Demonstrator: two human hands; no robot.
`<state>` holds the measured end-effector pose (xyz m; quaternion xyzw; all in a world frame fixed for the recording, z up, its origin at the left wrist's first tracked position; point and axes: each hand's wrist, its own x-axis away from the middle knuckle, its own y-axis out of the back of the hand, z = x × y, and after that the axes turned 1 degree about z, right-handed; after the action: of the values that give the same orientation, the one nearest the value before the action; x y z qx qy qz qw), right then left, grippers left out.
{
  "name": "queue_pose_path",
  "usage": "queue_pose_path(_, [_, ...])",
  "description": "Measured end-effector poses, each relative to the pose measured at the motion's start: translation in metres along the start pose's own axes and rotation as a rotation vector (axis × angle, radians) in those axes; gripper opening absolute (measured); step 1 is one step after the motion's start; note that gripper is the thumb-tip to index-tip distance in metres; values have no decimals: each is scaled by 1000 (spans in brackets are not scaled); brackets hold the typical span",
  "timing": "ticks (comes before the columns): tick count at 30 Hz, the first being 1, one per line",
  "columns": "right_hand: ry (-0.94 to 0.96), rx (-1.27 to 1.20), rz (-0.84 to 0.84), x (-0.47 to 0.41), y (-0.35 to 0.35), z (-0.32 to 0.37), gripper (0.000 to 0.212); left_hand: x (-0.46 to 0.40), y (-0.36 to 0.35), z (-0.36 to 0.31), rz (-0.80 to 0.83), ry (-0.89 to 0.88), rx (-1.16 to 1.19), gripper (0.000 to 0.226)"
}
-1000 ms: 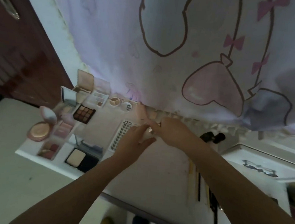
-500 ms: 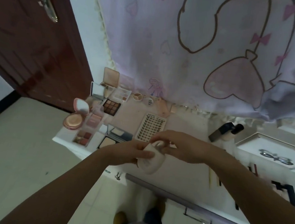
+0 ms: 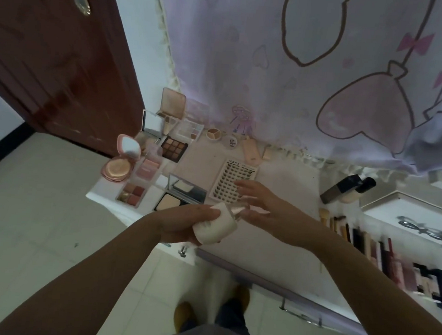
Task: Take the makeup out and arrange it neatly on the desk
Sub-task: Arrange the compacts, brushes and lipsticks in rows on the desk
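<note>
1. Since half a second ago: right hand (image 3: 260, 207) off the white container (image 3: 214, 227), fingers now spread and straight just beside its cap; container carried lower and closer to the body, above the desk's near edge.
2. Left hand (image 3: 183, 224) wrapped around the white container, thumb across its top, holding it tilted with the pinkish cap end toward the right hand.
3. Right hand holding nothing, fingertips over the near edge of the lash tray (image 3: 233, 183), which lies flat on the desk (image 3: 274, 248).
4. Laid out at the desk's left end: round pink compact (image 3: 118, 168) open with its puff lid up, brown eyeshadow palette (image 3: 174, 149), small four-pan blush palette (image 3: 131, 193), black powder compact (image 3: 177, 198) open with mirror raised.
5. Along the curtain (image 3: 301, 68): pale palette (image 3: 189, 131), small round pot (image 3: 213, 134), round white jar (image 3: 232, 143), two beige tubes.
6. To the right: dark foundation bottle (image 3: 341, 188) lying on its side, a row of brushes and lipsticks (image 3: 367, 245) side by side, white tray (image 3: 396, 215) with a silver bow-shaped piece.
7. Brown door (image 3: 51, 61) at left.
</note>
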<state>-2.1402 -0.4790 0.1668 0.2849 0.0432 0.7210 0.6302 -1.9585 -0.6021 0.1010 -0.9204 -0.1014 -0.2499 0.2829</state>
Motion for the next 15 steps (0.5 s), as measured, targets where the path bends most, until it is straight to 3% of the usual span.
queue_pose_path(3, [-235,20,88,-10,-3,-4,40,2,-2,-7,-30,25,-185,63])
queue_pose_path(5, [-200,118,142,-15,-6,-4,37,2,-2,-10,-35,80,-265,45])
queue_pose_path(7, [-122,183,130,-17,-4,-3,22,3,1,-11,-13,87,-217,53])
queue_pose_path(10, [-39,139,78,-16,0,2,11,8,8,-12,-25,87,-58,74])
queue_pose_path(15, [29,188,-199,-15,6,0,24,10,13,-6,-128,22,101,30])
